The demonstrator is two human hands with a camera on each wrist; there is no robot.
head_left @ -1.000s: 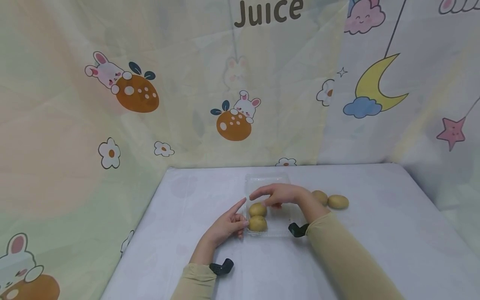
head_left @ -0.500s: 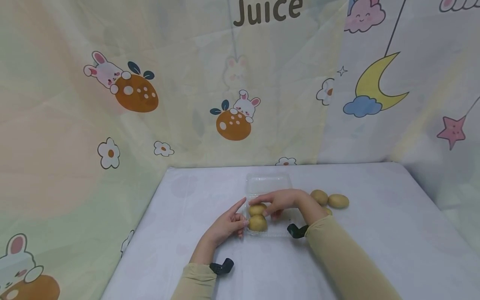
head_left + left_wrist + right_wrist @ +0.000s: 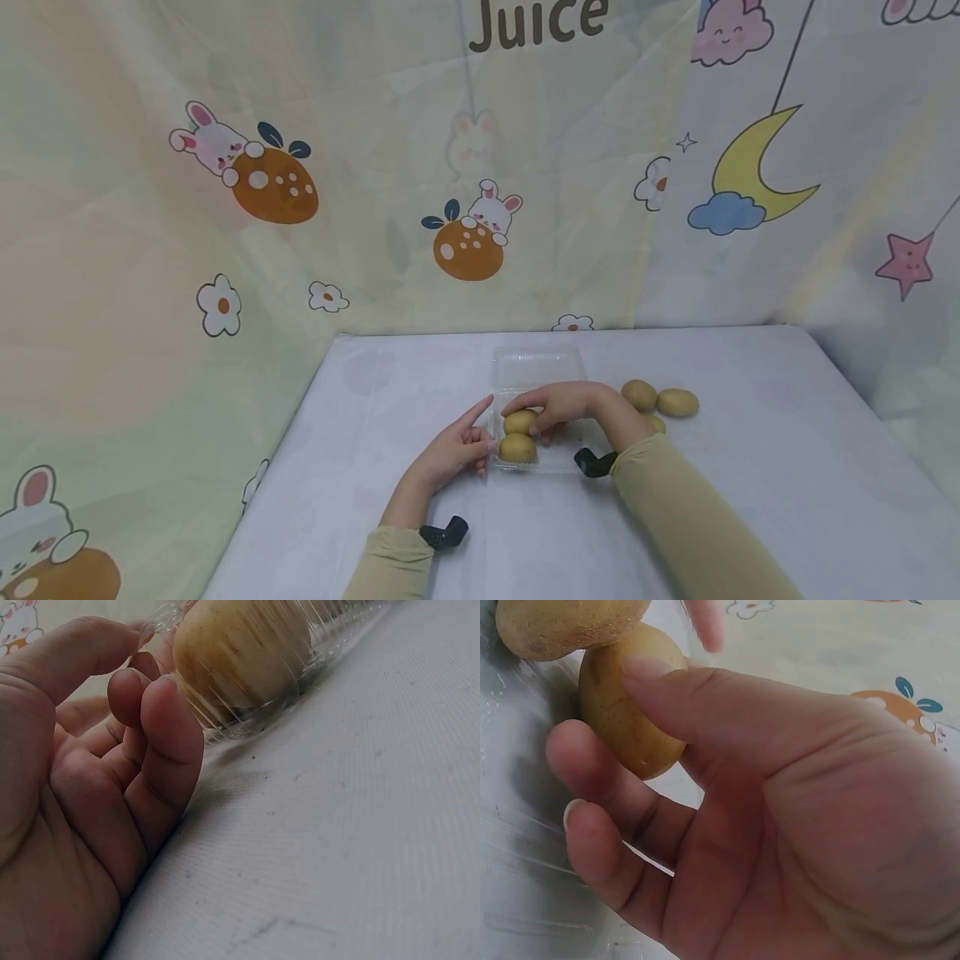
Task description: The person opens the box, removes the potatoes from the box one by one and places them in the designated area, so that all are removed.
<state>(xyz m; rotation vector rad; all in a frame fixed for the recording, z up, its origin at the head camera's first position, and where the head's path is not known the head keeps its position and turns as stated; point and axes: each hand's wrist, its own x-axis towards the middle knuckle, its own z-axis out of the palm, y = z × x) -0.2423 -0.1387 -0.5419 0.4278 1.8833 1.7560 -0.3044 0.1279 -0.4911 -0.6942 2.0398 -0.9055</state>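
Observation:
An opened clear plastic box point(image 3: 558, 458) lies on the table with two potatoes at its left side. My right hand point(image 3: 566, 402) reaches in and holds the far potato point(image 3: 520, 422), thumb on one side and index finger over its far end. In the right wrist view the thumb presses on that potato point(image 3: 619, 712), and the near potato point(image 3: 570, 626) touches its end. At the box's left wall, my left hand point(image 3: 453, 450) pinches the rim beside the near potato point(image 3: 517, 448). Its index finger points forward along the edge, and the other fingers curl below.
The box's raised lid point(image 3: 536, 367) stands open behind it. To the right, beyond my right wrist, lie several potatoes, among them an oval potato point(image 3: 677, 403) and a rounder potato point(image 3: 638, 395). A printed cloth point(image 3: 375, 208) hangs behind the white table point(image 3: 750, 467).
My right hand has come down over the far potato and taken hold of it. Both potatoes in the box have shifted slightly right. My left hand stays at the rim.

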